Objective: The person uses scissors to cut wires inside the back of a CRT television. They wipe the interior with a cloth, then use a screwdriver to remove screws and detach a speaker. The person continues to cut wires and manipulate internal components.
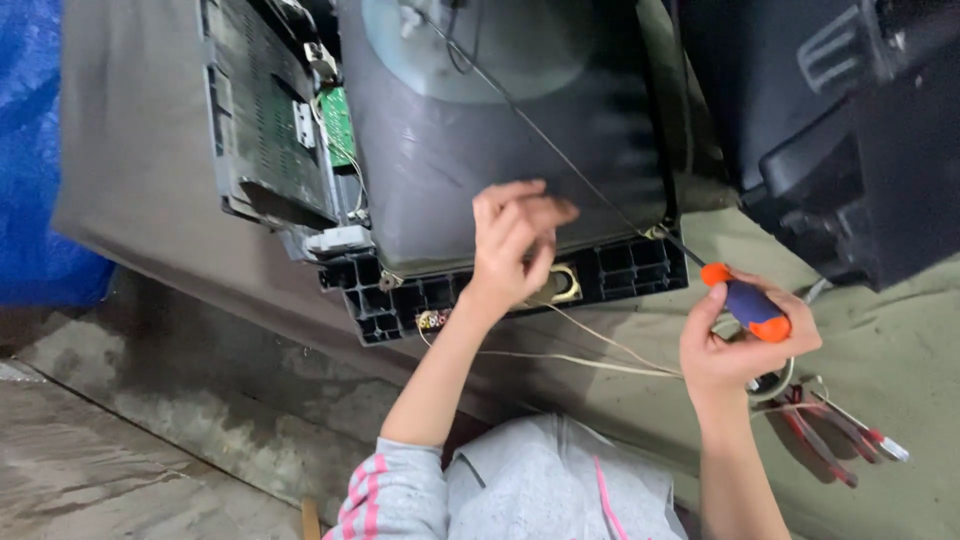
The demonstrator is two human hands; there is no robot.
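Left hand [515, 240], fingers loosely curled and holding nothing, rests on the grey tube [500, 130] of an opened television, just above the black frame [500, 285]. Right hand [740, 340] is closed round a screwdriver [745, 305] whose shaft reaches up-left to the frame's corner. The tip could slip off the corner and strike the glass if pushed at a slant. Pliers [830, 430] lie just right of the right hand; thin wires [600, 350] run between the hands.
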